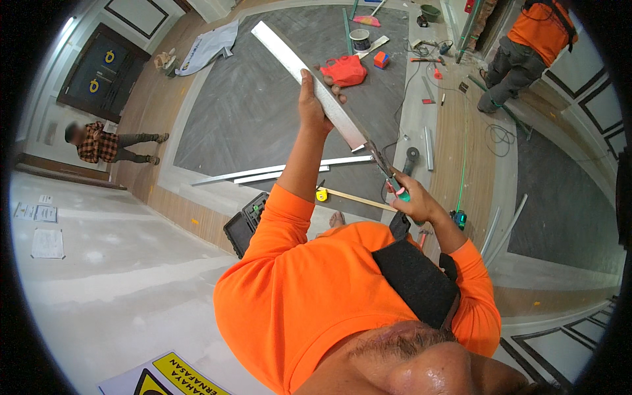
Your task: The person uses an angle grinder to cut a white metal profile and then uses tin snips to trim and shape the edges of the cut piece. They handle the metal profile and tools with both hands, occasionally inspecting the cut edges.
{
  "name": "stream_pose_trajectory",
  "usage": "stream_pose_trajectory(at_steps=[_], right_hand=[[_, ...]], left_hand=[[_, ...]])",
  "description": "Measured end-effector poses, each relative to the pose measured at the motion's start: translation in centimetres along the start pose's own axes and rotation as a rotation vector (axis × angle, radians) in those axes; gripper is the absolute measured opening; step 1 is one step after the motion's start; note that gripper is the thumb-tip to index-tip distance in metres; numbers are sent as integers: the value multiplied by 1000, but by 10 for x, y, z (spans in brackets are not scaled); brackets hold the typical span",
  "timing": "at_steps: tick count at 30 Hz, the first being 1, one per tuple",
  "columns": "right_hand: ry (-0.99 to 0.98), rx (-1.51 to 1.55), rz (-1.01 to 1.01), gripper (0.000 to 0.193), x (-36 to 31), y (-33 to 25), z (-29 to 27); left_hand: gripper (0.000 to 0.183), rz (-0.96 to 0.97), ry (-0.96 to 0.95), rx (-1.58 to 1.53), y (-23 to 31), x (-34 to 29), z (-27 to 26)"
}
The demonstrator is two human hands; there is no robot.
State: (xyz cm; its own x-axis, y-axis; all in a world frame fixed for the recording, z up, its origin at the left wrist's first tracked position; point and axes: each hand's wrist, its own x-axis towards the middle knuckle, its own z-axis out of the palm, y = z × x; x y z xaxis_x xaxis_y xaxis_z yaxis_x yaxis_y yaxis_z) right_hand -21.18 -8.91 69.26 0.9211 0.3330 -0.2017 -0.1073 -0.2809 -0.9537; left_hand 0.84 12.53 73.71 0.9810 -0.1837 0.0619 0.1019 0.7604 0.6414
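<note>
A long silvery metal channel (283, 56) slants across the middle, held in my left hand (315, 113). My thumb lies on its near side and my fingers wrap round the other. In my right hand (418, 203) is a pair of tin snips (384, 165) with green and pink handles. The jaws of the snips are at the channel's lower right end; whether they have bitten into the metal I cannot make out. Below the channel, more metal channels (296, 168) lie on the floor, close to a yellow tape measure (322, 195) and a thin wooden strip (359, 198).
An open black tool case (245, 225) sits near my feet. An angle grinder (411, 159), cables and a laser level (459, 218) lie to the right. Farther off are a red bag (347, 70) and a bucket (360, 39). Two people, one in orange (540, 31), one in plaid (100, 143), are nearby.
</note>
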Motion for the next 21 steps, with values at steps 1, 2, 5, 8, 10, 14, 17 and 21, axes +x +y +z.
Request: stream_pose_trajectory(at_steps=[1, 2, 5, 8, 10, 14, 17, 21], right_hand=[[10, 7, -6, 88, 0, -2, 0], [15, -5, -5, 89, 1, 1, 0], [22, -27, 9, 89, 2, 4, -1], [21, -30, 19, 89, 1, 2, -1], [30, -39, -10, 88, 2, 5, -1], [7, -97, 50, 87, 0, 1, -1], [25, -89, -14, 86, -1, 6, 1], [30, -51, -3, 83, -3, 4, 3]], left_hand=[[60, 2, -3, -5, -2, -1, 1], [60, 5, -5, -9, -3, -1, 2], [59, 5, -20, -11, -5, -1, 2], [60, 7, -27, -10, -5, 0, 1], [60, 12, -23, -6, -6, 0, 1], [62, 25, -48, 25, -7, -2, 2], [61, 24, -65, 34, -8, -3, 1], [60, 37, -86, 21, -10, -4, -2]])
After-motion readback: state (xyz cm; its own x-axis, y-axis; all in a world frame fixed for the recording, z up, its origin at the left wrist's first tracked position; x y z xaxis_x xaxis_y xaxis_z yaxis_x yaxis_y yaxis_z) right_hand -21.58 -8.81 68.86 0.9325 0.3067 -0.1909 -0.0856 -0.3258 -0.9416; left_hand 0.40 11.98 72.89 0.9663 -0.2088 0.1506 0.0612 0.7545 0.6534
